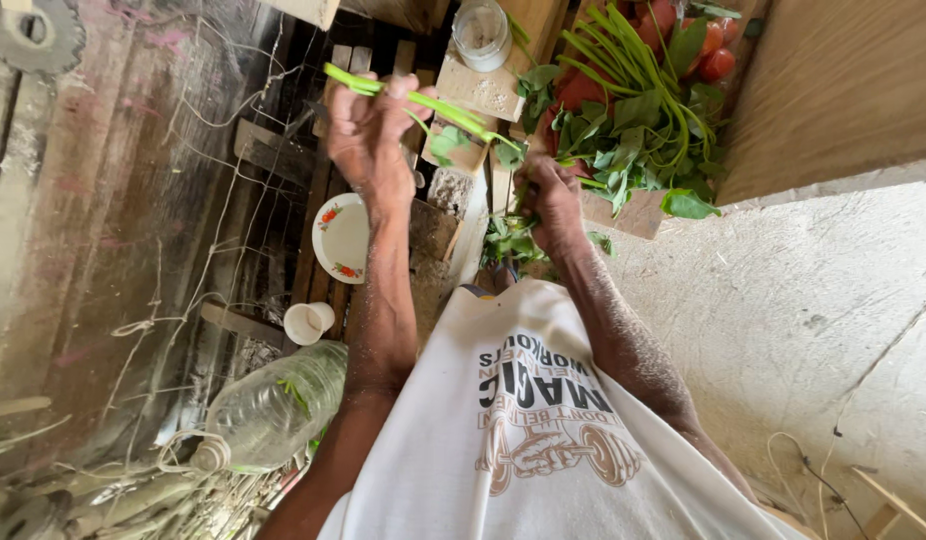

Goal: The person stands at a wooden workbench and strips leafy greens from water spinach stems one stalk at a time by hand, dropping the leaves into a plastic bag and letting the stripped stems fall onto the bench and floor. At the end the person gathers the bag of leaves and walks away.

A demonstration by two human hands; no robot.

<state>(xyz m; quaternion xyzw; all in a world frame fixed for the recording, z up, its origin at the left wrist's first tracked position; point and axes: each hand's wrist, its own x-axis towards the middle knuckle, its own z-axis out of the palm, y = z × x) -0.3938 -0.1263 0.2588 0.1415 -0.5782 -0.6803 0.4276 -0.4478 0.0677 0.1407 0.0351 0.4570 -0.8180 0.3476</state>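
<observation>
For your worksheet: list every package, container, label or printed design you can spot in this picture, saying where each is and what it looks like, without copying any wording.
Clear plastic bottle: lower left, lying on its side, leaves inside.
Small jar: top centre, round, clear, pale contents.
White cup: left of the left arm, tipped.
Plate: by the left forearm, white, red flower pattern.
Shirt print: white shirt, dark lettering, brown barbell drawing.

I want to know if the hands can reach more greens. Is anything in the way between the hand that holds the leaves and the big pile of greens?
Nothing visible blocks it. The right hand grips a leafy bunch just below the pile of greens, with only loose leaves between them. The left hand holds a green stalk off to the side.
</observation>
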